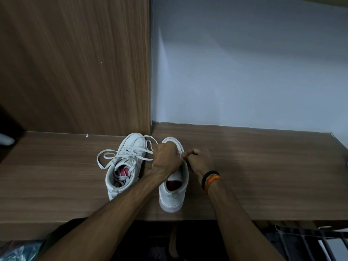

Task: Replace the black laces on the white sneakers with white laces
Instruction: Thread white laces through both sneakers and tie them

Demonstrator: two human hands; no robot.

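Note:
Two white sneakers stand side by side on a wooden table (263,166), toes pointing away from me. The left sneaker (126,162) carries a loose white lace (113,157) threaded across its front, with ends trailing to the left and into the shoe. My left hand (165,159) lies over the front of the right sneaker (175,189), fingers curled and gripping a white lace there. My right hand (197,161) sits at that shoe's right side, fingers curled, pinching something small at the eyelets. No black lace is visible.
A wood-grain panel (75,63) rises behind the left sneaker and a pale wall (244,72) behind the right. The table's front edge runs just below the shoes' heels. A dark metal rack (310,242) shows at the lower right.

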